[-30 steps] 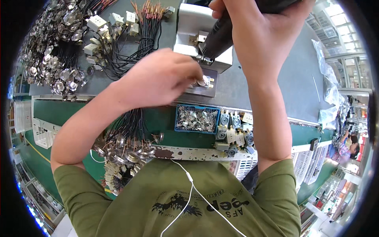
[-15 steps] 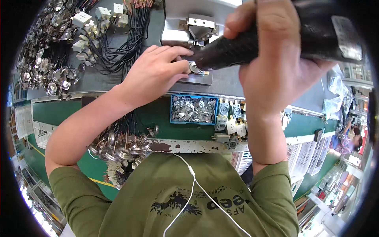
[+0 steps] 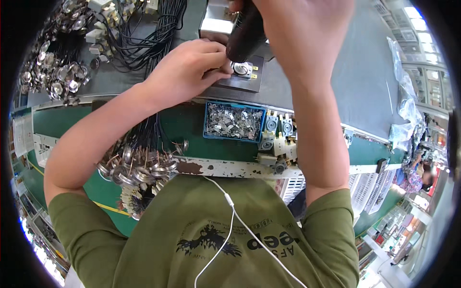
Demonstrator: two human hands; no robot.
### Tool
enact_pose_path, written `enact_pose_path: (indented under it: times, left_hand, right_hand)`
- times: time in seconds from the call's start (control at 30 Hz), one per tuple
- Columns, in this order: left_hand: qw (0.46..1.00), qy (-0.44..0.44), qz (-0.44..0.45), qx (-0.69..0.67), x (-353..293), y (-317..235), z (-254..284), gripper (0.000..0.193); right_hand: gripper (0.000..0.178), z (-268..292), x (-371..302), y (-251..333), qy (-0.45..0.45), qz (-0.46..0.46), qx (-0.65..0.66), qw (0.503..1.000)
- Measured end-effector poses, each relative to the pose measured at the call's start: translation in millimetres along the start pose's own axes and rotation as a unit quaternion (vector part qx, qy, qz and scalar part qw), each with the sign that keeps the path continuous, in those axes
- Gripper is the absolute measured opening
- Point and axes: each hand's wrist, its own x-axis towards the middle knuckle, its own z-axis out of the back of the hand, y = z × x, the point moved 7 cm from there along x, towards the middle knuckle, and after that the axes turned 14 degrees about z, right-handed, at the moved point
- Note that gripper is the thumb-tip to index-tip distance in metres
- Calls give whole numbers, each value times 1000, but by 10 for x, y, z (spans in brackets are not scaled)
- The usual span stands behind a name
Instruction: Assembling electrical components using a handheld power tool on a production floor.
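My left hand is closed, thumb and fingertips pinching the left side of a small electrical part. That part has a round metal face and brass-coloured tabs pointing right, and it rests on a dark metal block. In my right hand is a black electric screwdriver, gripped from above and tilted. Its tapered nose comes down right beside the left fingertips, at the part's upper left edge. The tip itself and most of my right fingers are hidden.
Below the block sits a blue tray of small metal pieces. White and grey switch bodies lie to its right. Black cables and clusters of round metal discs cover the left. Crumpled plastic lies far right.
My right hand and the screwdriver have moved up and left, and the screwdriver stands steeper. More of the part and its brass tabs now shows. The left hand stays at the part.
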Motion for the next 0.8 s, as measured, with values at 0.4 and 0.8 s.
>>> enact_pose_path:
  times: [0.4, 0.8]
  left_hand:
    - [968, 149, 179, 91, 140, 16, -33, 30]
    - [978, 135, 141, 68, 152, 74, -97, 31]
  right_hand:
    - [36, 21, -104, -52, 41, -50, -60, 996]
    - [19, 45, -72, -37, 100, -14, -99, 990]
